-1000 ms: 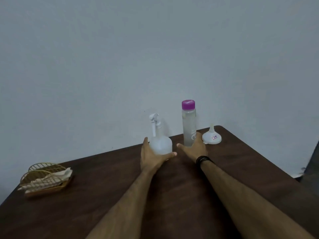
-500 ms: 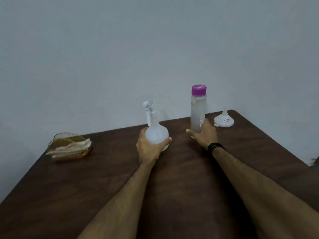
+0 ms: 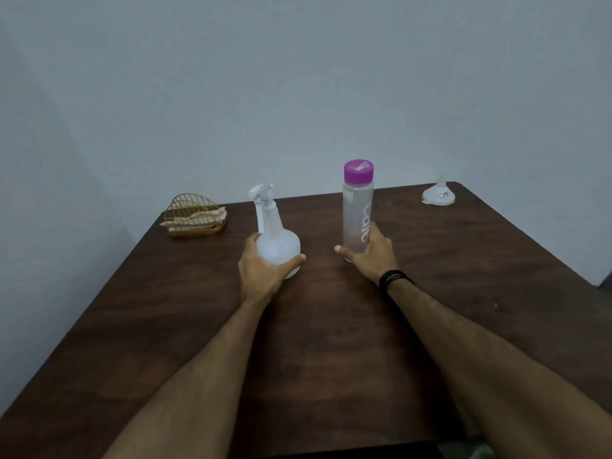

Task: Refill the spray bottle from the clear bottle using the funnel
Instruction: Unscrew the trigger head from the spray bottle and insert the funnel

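Translucent plastic spray bottle (image 3: 277,240) is standing mid-worktop, left hand (image 3: 261,270) fingers curling round its bulb; right hand (image 3: 369,256) is gripping the clear bottle (image 3: 357,213) low. Both probably light, slippery; funnel (image 3: 438,193) is waiting at the far right corner.

White lettering runs up the side of the clear bottle (image 3: 357,213) I'm holding, but my fingers cover part of it and I can't read the word for sure. The funnel (image 3: 438,194) carries a small sticker, too tiny to read.
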`<state>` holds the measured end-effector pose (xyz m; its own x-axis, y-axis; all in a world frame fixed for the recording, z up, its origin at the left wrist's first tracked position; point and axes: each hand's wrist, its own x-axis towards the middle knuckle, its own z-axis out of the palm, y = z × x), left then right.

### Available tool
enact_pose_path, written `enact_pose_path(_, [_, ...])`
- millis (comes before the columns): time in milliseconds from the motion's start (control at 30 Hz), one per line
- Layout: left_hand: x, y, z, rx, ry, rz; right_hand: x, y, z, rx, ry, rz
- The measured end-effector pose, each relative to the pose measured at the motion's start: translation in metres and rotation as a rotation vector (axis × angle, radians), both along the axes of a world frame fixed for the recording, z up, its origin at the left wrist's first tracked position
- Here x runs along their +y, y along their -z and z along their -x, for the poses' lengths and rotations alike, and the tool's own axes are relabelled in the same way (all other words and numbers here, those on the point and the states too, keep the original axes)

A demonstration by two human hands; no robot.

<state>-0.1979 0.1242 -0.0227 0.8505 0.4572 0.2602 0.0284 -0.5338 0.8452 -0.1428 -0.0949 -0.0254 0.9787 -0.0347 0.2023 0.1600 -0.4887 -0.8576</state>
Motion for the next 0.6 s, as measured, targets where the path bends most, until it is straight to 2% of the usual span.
enact_pose_path(400, [0.01,0.0,0.052,-0.023,-0.042,0.06,0.011,0.001,0.039,0.03,-0.005,0.006])
enact_pose_path(500, [-0.004,0.002,0.066,-0.056,-0.131,-0.023,0.009,0.0,0.043,0.053,-0.03,-0.005])
enact_pose_path(600, [-0.024,0.008,0.081,-0.12,-0.219,-0.258,0.006,0.0,0.045,0.039,-0.049,-0.034])
